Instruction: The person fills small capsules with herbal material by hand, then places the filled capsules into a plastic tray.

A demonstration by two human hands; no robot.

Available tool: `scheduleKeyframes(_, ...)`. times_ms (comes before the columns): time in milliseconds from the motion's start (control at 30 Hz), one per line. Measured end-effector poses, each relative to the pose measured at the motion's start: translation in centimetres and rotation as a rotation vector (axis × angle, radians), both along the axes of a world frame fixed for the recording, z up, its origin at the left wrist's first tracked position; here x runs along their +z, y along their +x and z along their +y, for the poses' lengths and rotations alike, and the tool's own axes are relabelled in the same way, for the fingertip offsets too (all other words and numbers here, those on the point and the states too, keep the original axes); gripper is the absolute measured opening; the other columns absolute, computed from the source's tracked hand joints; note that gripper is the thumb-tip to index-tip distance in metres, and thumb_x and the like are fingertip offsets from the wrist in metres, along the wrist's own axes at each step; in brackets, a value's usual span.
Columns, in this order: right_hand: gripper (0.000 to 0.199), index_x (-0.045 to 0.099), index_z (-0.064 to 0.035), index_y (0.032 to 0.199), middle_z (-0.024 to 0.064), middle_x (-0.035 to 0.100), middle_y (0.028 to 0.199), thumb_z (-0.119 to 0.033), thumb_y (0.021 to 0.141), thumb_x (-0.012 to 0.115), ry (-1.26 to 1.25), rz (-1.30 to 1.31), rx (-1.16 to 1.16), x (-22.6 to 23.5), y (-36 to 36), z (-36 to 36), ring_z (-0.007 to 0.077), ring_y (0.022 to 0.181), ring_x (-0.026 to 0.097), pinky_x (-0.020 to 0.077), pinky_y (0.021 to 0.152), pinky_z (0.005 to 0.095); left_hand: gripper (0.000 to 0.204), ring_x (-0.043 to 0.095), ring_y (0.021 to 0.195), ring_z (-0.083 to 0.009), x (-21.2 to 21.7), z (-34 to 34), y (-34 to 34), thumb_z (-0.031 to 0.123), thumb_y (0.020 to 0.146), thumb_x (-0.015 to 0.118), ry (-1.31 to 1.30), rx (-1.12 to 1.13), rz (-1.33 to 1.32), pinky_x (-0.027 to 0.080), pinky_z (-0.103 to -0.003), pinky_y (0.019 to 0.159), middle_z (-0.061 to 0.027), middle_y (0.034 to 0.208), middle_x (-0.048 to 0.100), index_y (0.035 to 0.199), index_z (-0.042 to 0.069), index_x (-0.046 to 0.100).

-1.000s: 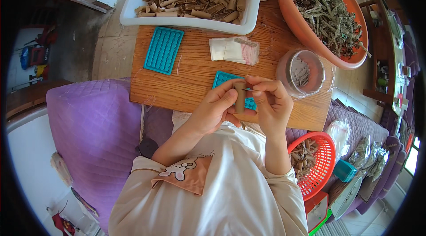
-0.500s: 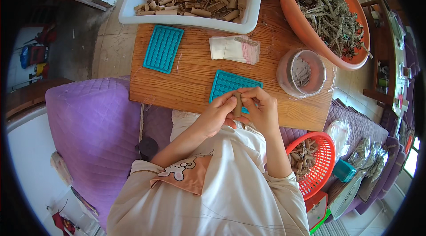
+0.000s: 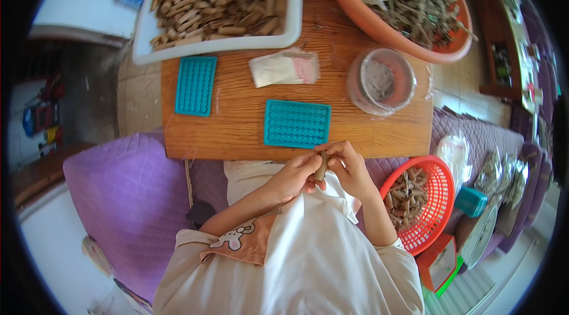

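Between my hands, just off the table's near edge, is a short brown cardboard-like tube [image 3: 321,170]. My left hand [image 3: 296,174] is closed round its lower part, thumb along its side. The fingers of my right hand [image 3: 349,167] pinch at its upper end; what they do inside the opening is too small to make out. Past my hands, a teal tray [image 3: 297,123] with rows of round cups lies flat on the wooden table [image 3: 237,131]. Another teal tray [image 3: 195,86] lies farther left.
A white tub [image 3: 222,47] of brown tubes stands at the far left, an orange basin [image 3: 391,39] of dried plant stalks far right. Between them are clear plastic bags [image 3: 284,69] and a round container [image 3: 363,98] of pale pieces. A red basket [image 3: 435,220] of tubes sits by my right elbow.
My hands and the tube have come back from over the near teal tray to just off the table edge, leaving that tray in full view. The whole view has shifted.
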State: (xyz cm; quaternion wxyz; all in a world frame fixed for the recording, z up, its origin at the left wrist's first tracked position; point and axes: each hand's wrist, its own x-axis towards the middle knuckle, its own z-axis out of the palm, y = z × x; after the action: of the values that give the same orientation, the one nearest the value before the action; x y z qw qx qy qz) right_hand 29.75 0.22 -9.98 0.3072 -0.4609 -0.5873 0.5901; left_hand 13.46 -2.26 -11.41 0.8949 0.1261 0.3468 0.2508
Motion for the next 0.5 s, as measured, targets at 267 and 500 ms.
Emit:
scheduleKeyframes(267, 0.013, 0.045, -0.0029, 0.092, 0.0045, 0.047, 0.082, -0.014, 0.090, 0.040, 0.098, 0.195, -1.146, 1.5, 7.5, -4.5, 0.0134, 0.074, 0.050, 0.0417, 0.069, 0.0275, 0.040, 0.045, 0.108, -0.0186, 3.0, -0.1, 4.1, 0.014, 0.086, 0.049, 0.426, 0.123, 0.079, 0.044, -0.028, 0.078, -0.0080, 0.117, 0.045, 0.122, 0.007, 0.033)
scheduleKeyframes(500, 0.018, 0.047, -0.0025, 0.090, 0.0036, 0.044, 0.084, -0.017, 0.091, 0.037, 0.291, -0.301, -1.803, -0.9, 17.5, -12.3, 0.0112, 0.077, 0.042, 0.0381, 0.074, 0.0253, 0.023, 0.051, 0.086, -0.0128, -0.7, -0.5, 2.7, 0.004, 0.084, 0.045, 0.522, -0.004, 0.376, 0.042, -0.025, 0.077, -0.0075, 0.098, 0.053, 0.107, 0.003, 0.045)
